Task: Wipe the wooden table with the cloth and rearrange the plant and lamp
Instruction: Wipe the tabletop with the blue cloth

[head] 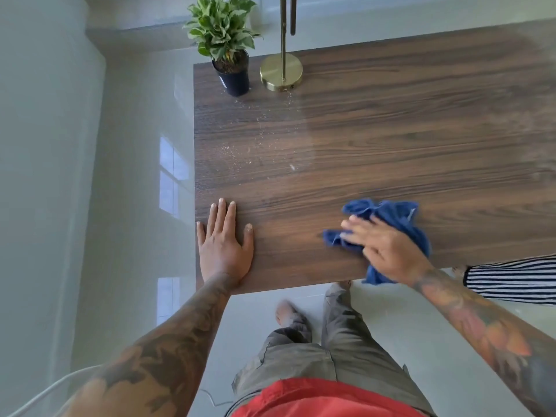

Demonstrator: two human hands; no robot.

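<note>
My left hand (224,245) is flat on the table (391,139) at its near left corner, fingers straight. My right hand (388,251) presses the cloth (391,215) down at the near edge, one end hanging over. Plant (224,34) and lamp (281,72) sit side by side at the far left corner, white label on the pot unreadable, with crumbs (240,145) below them and bare wood off to the right.

Right hand (388,248) pressing blue cloth (391,215), wooden table (376,130)

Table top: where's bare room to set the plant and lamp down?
The table is bare across its middle and right, from the lamp down to the cloth. Crowded: far left corner with the plant and white specks; near edge holds the left hand and right hand.
</note>
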